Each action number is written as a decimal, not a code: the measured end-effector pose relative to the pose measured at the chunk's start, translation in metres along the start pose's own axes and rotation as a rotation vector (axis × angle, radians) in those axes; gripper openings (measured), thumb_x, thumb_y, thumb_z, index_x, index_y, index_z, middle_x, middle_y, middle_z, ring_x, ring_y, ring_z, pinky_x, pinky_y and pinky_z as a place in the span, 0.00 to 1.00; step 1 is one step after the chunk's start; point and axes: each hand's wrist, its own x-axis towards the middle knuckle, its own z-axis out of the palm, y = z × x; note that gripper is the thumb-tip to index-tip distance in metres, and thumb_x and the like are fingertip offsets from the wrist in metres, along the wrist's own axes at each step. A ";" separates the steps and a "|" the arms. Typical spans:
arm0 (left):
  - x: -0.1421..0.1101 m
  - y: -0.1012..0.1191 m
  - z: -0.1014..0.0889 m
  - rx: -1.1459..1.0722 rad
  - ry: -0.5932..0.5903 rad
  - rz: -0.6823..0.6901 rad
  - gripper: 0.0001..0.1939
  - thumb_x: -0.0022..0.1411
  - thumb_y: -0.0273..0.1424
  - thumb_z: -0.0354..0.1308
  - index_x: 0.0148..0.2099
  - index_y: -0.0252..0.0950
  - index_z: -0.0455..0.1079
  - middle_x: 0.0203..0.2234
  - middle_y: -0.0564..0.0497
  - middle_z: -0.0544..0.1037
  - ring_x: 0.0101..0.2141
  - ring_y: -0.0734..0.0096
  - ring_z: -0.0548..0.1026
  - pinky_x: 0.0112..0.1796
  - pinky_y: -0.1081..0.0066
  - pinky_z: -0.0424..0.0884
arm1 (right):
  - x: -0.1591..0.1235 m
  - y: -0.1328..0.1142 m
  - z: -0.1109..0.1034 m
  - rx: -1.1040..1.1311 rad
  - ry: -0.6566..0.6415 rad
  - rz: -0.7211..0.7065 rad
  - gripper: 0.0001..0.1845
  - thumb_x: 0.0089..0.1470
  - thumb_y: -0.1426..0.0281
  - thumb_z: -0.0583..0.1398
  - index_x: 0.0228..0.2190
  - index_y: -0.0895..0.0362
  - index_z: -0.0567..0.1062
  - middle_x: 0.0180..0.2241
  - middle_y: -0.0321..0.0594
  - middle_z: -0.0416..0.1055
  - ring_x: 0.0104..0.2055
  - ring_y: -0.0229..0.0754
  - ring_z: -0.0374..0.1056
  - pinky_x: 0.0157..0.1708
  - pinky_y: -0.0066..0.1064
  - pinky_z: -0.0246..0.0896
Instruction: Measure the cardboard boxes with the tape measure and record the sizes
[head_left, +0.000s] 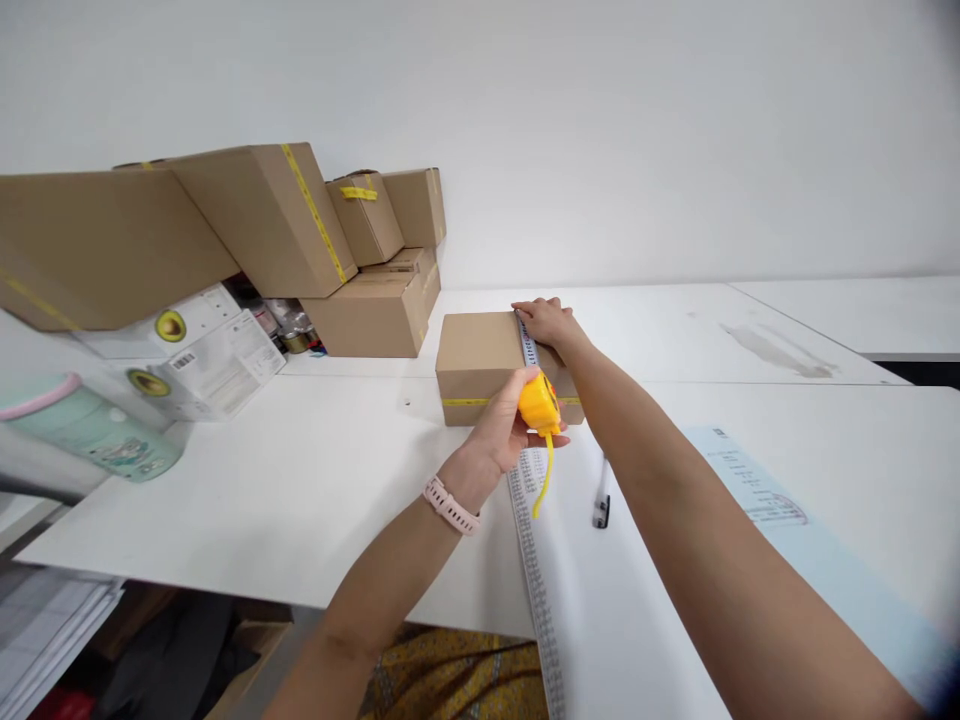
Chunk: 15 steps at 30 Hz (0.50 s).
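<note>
Head view: box (484, 343) partly behind left hand (504, 425)

Single head-worn view, wearer's own vantage: looks forward and down over the near edge of the tabletop (300, 500), facing the wall (600, 130) behind. Wide field. Left forearm (375, 590) and right forearm (697, 530) run in from the bottom, closest to the lens. Carton (476, 345) sits mid-frame, farther off, seen from above and front.

Smooth, matt cardboard box (484, 345)
</note>
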 end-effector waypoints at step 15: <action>-0.011 -0.012 0.003 0.016 -0.015 0.062 0.17 0.59 0.44 0.62 0.39 0.35 0.69 0.30 0.50 0.73 0.24 0.71 0.74 0.27 0.64 0.78 | -0.006 -0.003 -0.003 0.075 -0.001 0.019 0.27 0.66 0.66 0.47 0.60 0.49 0.74 0.58 0.47 0.72 0.62 0.60 0.60 0.61 0.56 0.52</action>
